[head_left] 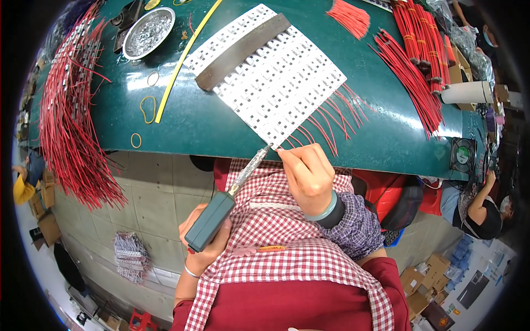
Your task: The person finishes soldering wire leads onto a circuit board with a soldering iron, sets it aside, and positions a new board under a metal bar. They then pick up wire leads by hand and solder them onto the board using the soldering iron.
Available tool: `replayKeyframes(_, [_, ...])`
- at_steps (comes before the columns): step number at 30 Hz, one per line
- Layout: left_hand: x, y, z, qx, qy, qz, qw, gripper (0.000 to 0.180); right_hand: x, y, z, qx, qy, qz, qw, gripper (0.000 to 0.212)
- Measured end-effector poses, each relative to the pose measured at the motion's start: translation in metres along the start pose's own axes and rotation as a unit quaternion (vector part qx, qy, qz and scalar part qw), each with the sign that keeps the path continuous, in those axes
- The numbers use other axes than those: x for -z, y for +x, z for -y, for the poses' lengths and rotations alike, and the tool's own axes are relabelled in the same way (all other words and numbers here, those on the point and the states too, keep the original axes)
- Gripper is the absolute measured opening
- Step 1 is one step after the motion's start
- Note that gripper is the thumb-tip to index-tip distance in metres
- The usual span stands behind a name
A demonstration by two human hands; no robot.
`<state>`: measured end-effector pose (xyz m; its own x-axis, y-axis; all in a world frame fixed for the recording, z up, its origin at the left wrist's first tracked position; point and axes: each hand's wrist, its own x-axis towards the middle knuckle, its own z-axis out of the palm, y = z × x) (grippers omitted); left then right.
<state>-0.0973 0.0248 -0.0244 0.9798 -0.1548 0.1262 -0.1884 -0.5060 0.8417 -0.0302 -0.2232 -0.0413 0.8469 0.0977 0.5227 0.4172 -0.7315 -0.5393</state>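
My left hand [218,241] is wrapped around the dark green body of a soldering iron [211,222], whose foil-wrapped shaft slants up to the table edge. Its tip touches or nearly touches the near corner of a white circuit board panel [292,77] dotted with small black parts. At that same corner my right hand [310,179] is closed in a pinch on the end of a red wire [279,148], mostly hidden by the fingers. Several red wires [331,118] stick out along the panel's right edge. A dark flat bar [243,52] lies across the panel.
A metal bowl of silvery scraps [149,33], a yellow strip [185,60] and rubber bands [148,109] are on the green table [193,129]. Wired boards [77,116] hang over its left edge. Bundled red wires [411,83] and a small black fan [462,154] sit at right.
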Motion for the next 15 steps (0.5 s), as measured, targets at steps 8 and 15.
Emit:
replayKeyframes(8, [-0.0007,0.0094,-0.0053,-0.005,-0.01,0.012,1.0,0.018,-0.0013,-0.0014,0.0008,0.001,-0.02,0.02,1.0,0.028])
replayKeyframes(15, [-0.0001,0.0072,-0.0043,0.004,-0.017,0.006,1.0,0.019,-0.001,-0.002,0.001,-0.001,-0.025,0.025,0.999,0.028])
